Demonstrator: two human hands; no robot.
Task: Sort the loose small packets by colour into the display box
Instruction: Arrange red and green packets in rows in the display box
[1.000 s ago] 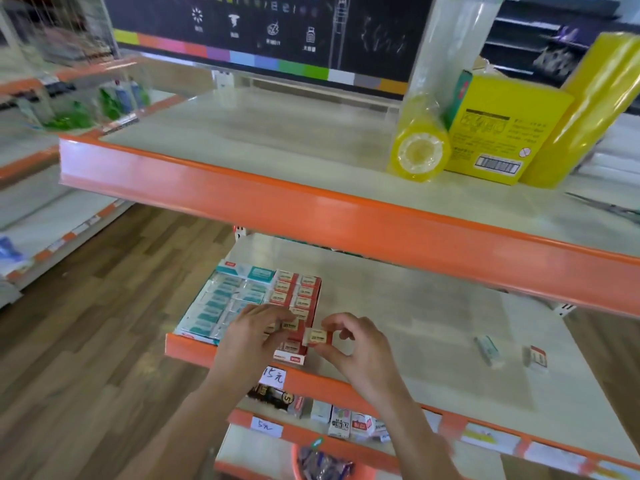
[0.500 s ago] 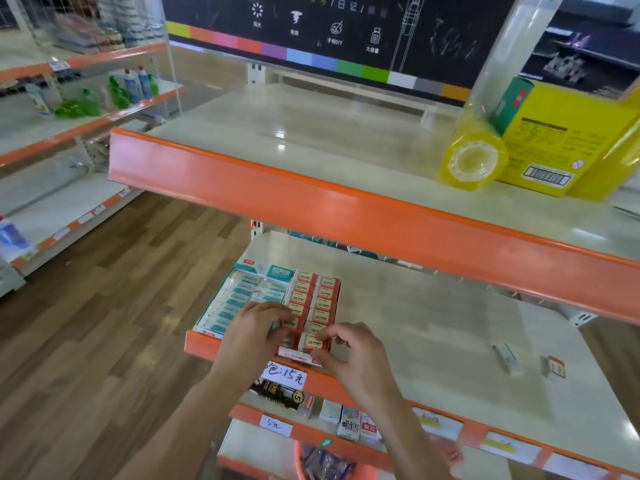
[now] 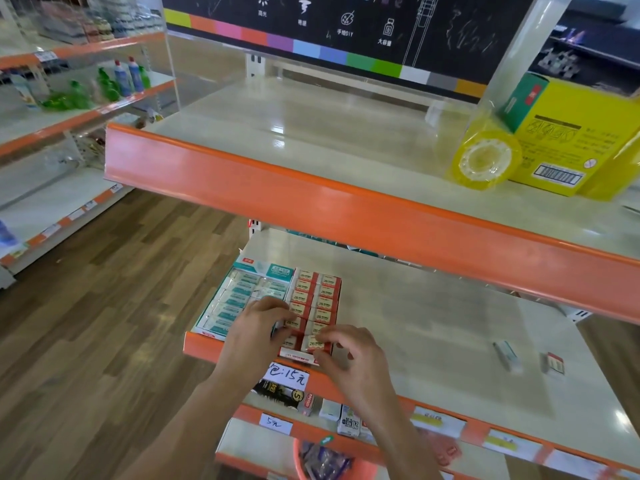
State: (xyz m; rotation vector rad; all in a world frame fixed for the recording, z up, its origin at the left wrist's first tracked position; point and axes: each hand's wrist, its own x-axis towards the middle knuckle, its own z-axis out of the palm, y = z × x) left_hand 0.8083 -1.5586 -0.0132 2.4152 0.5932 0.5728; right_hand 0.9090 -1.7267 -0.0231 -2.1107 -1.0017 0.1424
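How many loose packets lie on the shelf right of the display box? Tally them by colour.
Teal loose packet: 1
Red loose packet: 1
Total: 2
Uncounted: the boxed red packet pinched by the right hand.

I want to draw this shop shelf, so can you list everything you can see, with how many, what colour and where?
display box: one, red front, left end of middle shelf
red packets: two columns, right side of the box
teal packets: several, left side of the box
loose teal packet: one, lying right on the middle shelf
loose red packet: one, just right of the teal one
tape roll: one, yellow, top shelf
yellow box: one, behind the tape roll
price tag: one, white, on the orange shelf edge
bottles: several, green and blue, far left shelf
left hand: one, fingers on the box's packets
right hand: one, pinching a red packet at the box's front
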